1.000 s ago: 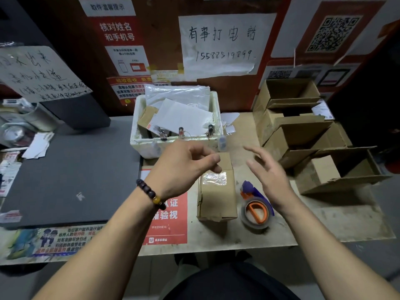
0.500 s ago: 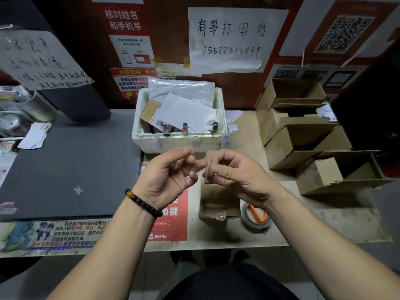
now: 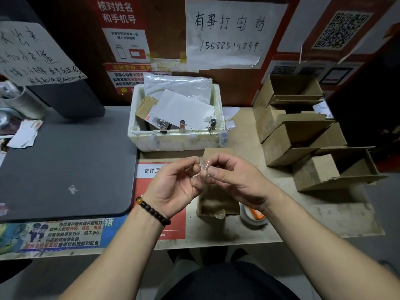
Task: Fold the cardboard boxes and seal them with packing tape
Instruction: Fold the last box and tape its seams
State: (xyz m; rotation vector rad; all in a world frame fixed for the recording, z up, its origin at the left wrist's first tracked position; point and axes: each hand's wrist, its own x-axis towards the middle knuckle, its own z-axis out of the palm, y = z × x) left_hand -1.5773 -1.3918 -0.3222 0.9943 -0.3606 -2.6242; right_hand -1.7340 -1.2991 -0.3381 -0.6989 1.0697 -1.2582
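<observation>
A small taped cardboard box [image 3: 218,202] lies on the table in front of me, mostly hidden behind my hands. Above it, my left hand [image 3: 175,185] and my right hand [image 3: 233,180] meet fingertip to fingertip. Both pinch a small scrap of clear packing tape [image 3: 203,167] between thumb and fingers. The tape roll [image 3: 253,217], grey with an orange core, lies on the table right of the box, partly covered by my right wrist.
Several open cardboard boxes [image 3: 303,135] are piled at the right. A white foam box [image 3: 175,139] full of papers stands behind the small box. A grey mat [image 3: 65,165] covers the left of the table [image 3: 313,217], beside a red printed sheet [image 3: 179,226].
My right hand came in from above the tape roll to meet my left hand over the box. Both hands now pinch the tape scrap together.
</observation>
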